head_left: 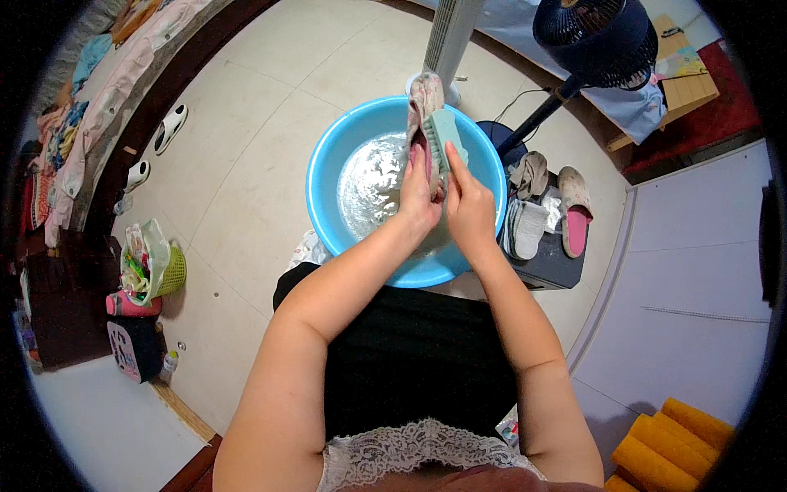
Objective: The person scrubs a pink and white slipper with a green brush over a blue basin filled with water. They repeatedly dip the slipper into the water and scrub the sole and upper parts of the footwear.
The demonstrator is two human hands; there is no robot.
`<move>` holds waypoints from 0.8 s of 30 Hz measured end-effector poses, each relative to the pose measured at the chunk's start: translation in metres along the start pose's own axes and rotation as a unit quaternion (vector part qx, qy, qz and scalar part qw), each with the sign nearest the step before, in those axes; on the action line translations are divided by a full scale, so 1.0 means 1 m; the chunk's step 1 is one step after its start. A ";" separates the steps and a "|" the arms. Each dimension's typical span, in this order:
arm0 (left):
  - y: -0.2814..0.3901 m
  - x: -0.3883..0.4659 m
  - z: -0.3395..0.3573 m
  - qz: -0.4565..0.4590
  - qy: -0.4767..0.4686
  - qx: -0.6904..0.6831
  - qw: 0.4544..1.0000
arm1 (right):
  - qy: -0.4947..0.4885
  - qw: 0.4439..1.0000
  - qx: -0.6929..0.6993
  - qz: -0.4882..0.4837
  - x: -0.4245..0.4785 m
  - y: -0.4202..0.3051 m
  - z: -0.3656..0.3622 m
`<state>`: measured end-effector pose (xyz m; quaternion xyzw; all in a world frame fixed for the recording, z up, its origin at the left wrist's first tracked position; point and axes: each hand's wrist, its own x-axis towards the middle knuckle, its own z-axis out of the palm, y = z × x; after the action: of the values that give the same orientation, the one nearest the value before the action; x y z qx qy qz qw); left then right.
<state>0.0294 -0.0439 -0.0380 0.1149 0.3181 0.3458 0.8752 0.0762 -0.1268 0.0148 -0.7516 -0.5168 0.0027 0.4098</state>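
Note:
A pale patterned slip-on shoe (425,95) with a pink inside is tilted on edge over a blue plastic basin (320,166). My left hand (422,195) grips it near one end, fingers partly in the opening. In my right hand (470,206) is a mint-green scrubbing brush (447,135), its bristles against the shoe's side. Water (372,184) with a shiny, cloudy surface lies in the basin below. My forearms hide part of the near rim.
On a dark box (556,267) at the right lie a matching shoe (575,212), insoles (527,227) and a crumpled cloth (530,174). A tower fan (454,37) and a dark pedestal fan (595,46) stand beyond the basin. White slippers (171,129) and a green waste basket (170,270) are left.

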 end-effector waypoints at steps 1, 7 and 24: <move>-0.003 0.000 -0.004 -0.019 -0.005 0.017 1.000 | 0.006 1.000 -0.005 0.005 0.004 0.003 0.001; -0.009 -0.011 -0.005 -0.072 0.018 0.073 0.995 | 0.015 0.997 0.011 0.079 0.029 -0.001 -0.008; 0.013 -0.002 0.006 0.005 -0.004 -0.015 1.000 | -0.066 0.997 -0.002 0.029 -0.003 -0.015 -0.004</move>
<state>0.0254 -0.0356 -0.0266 0.1051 0.3091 0.3545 0.8762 0.0647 -0.1293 0.0258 -0.7654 -0.5203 0.0634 0.3734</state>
